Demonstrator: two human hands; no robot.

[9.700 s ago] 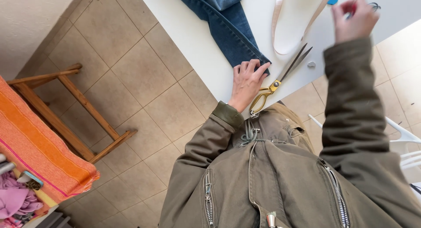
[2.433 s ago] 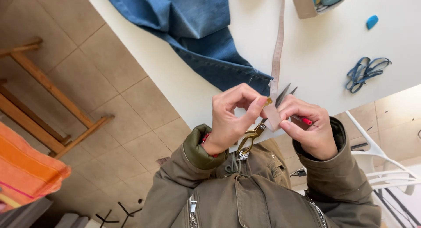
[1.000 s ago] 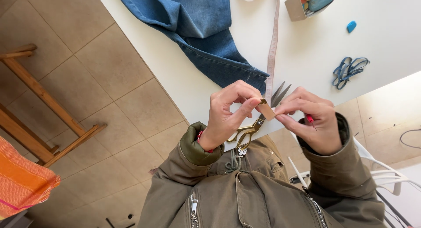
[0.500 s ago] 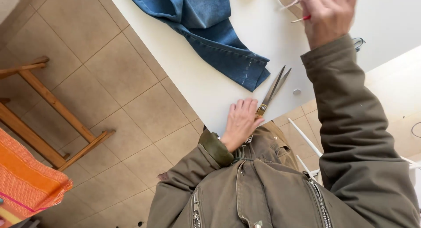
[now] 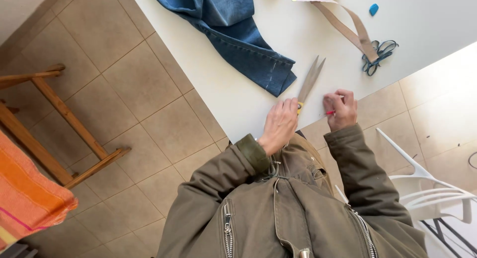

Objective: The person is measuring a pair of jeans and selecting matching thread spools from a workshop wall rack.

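Observation:
My left hand (image 5: 279,125) rests at the edge of the white table (image 5: 238,96), fingers over the handles of long scissors (image 5: 310,81) whose blades lie open on the tabletop. My right hand (image 5: 340,109) sits beside it at the table edge, fingers closed around a thin red pencil-like stick (image 5: 330,112). Blue denim jeans (image 5: 233,32) lie spread on the table just beyond my left hand. A beige strap (image 5: 348,29) lies further out on the table.
Small dark-handled scissors (image 5: 377,57) and a small blue object (image 5: 373,9) lie on the table's right side. A wooden frame (image 5: 59,114) with orange cloth (image 5: 27,198) stands on the tiled floor at left. A white plastic chair (image 5: 432,188) is at right.
My right hand has come down from far over the table to its near edge, holding the red stick. The beige strap now lies on the table. My left hand stays on the scissors.

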